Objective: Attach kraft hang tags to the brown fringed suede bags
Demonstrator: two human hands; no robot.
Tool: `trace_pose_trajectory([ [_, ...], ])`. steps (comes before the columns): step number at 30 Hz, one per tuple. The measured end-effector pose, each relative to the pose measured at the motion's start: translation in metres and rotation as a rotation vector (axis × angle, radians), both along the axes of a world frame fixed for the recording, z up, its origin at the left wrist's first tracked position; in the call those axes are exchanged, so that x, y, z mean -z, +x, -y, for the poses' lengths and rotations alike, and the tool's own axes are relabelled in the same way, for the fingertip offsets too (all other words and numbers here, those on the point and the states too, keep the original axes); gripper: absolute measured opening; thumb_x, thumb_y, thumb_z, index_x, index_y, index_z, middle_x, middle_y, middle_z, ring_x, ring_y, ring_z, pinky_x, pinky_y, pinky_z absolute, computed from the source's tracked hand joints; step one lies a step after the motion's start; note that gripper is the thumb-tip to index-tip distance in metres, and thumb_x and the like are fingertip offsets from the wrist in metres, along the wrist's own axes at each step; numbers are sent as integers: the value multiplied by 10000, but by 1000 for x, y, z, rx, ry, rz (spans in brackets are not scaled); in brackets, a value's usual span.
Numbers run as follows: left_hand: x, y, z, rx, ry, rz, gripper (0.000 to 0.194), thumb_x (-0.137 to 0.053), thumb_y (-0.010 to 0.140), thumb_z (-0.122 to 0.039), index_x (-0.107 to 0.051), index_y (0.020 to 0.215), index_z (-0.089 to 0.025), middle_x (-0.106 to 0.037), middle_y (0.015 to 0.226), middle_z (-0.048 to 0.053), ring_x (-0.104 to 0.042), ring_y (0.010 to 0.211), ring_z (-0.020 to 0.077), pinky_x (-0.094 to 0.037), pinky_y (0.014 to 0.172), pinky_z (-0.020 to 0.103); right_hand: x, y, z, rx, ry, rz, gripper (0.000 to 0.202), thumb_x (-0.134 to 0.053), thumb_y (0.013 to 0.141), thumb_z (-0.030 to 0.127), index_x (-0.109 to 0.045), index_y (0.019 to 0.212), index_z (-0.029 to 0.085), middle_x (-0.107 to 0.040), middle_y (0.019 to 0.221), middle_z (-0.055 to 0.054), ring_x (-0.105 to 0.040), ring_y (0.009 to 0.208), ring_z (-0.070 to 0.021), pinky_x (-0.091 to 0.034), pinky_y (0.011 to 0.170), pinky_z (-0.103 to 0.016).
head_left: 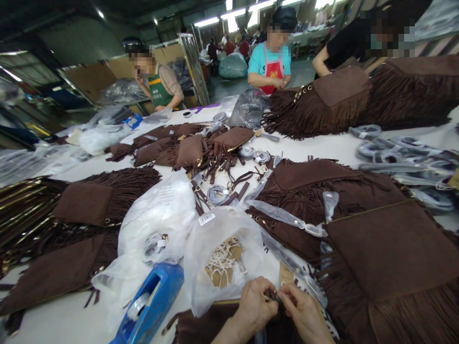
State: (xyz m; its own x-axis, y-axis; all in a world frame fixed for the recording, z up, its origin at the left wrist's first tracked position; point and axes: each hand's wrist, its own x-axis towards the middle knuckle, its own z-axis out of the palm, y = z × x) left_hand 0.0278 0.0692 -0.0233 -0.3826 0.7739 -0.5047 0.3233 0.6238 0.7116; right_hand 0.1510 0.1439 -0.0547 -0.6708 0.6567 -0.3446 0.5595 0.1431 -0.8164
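At the bottom centre, my left hand pinches a small metal fitting, perhaps a clasp, partly hidden by the fingers. My right hand is closed on the same small dark piece from the other side, fingertips nearly meeting the left ones. Below both hands lies a brown suede bag with a zipped edge, mostly hidden. Just beyond my left hand, an open white plastic bag contains tan tags with white strings. To the right rests a large fringed brown bag with a plastic-wrapped strap.
A blue tape dispenser stands at left front. Brown fringed bags are stacked at left, with more bags mid-table. Wrapped straps pile up at right. Across the table are a person in a green apron, one in a red apron and one in black.
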Motion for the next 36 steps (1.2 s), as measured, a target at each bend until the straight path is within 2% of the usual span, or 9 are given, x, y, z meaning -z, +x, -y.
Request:
trace_pose_trajectory([
  [2, 0, -1, 0, -38, -5, 60, 213, -546, 574, -165, -684, 735, -152, -579, 661, -8, -493, 641, 133, -359, 593, 231, 1, 2, 0, -10, 16, -15, 256, -436, 788, 404, -565, 668, 218, -588, 566, 15, -562, 534, -156, -421, 522, -242],
  [6, 4, -2, 1, -121, 2, 211, 214, -540, 517, -111, -667, 687, -138, -509, 562, -42, -419, 553, 101, -302, 510, 210, 2, 5, -3, -45, 19, -52, 224, -443, 796, 382, -576, 870, 219, -632, 640, 12, -598, 576, -164, -463, 567, -248],
  [10, 4, -4, 2, -175, 34, 403, 219, -522, 476, -67, -635, 656, -121, -452, 507, -70, -346, 488, 67, -247, 463, 196, -7, 6, -7, -205, -36, -114, 259, -397, 833, 321, -592, 983, 241, -682, 903, -26, -636, 814, -177, -473, 743, -261],
  [12, 1, -5, 2, -178, 49, 432, 196, -518, 473, -61, -622, 630, -116, -445, 497, -74, -333, 481, 59, -249, 463, 193, -14, 5, -10, -275, -55, -131, 280, -391, 836, 288, -597, 1023, 249, -671, 987, -37, -616, 910, -183, -454, 808, -270],
  [16, -4, -5, 4, -165, 66, 427, 188, -514, 468, -56, -623, 612, -108, -439, 491, -72, -327, 478, 57, -252, 464, 194, -25, 1, -15, -372, -105, -131, 268, -381, 843, 263, -634, 928, 249, -673, 889, -13, -605, 848, -174, -442, 760, -256],
  [19, -3, -6, 4, -134, 40, 351, 199, -512, 485, -76, -637, 635, -111, -468, 516, -61, -357, 491, 66, -261, 468, 198, -25, -1, -16, -349, -135, -70, 264, -392, 832, 312, -636, 798, 216, -648, 727, 6, -587, 705, -166, -430, 641, -240],
  [25, -10, -2, 3, 27, -81, -38, 177, -524, 602, -205, -649, 723, -172, -595, 661, -16, -511, 646, 134, -370, 608, 240, -11, 1, -5, -223, -131, -13, 276, -367, 807, 358, -527, 653, 195, -499, 558, 41, -484, 555, -137, -358, 523, -227],
  [29, -14, 3, 2, 114, -139, -193, 186, -494, 672, -258, -635, 778, -200, -633, 802, 13, -554, 768, 179, -392, 711, 291, -8, 4, 1, -173, -124, -1, 271, -349, 812, 383, -459, 634, 211, -411, 544, 56, -441, 544, -130, -329, 511, -226],
  [36, -8, 17, 9, 151, -77, -354, 131, -475, 722, -188, -600, 762, -178, -619, 808, 60, -548, 804, 213, -374, 734, 330, -20, 8, 2, -183, -93, -7, 236, -360, 801, 350, -467, 645, 208, -409, 558, 57, -450, 557, -135, -330, 544, -236],
])
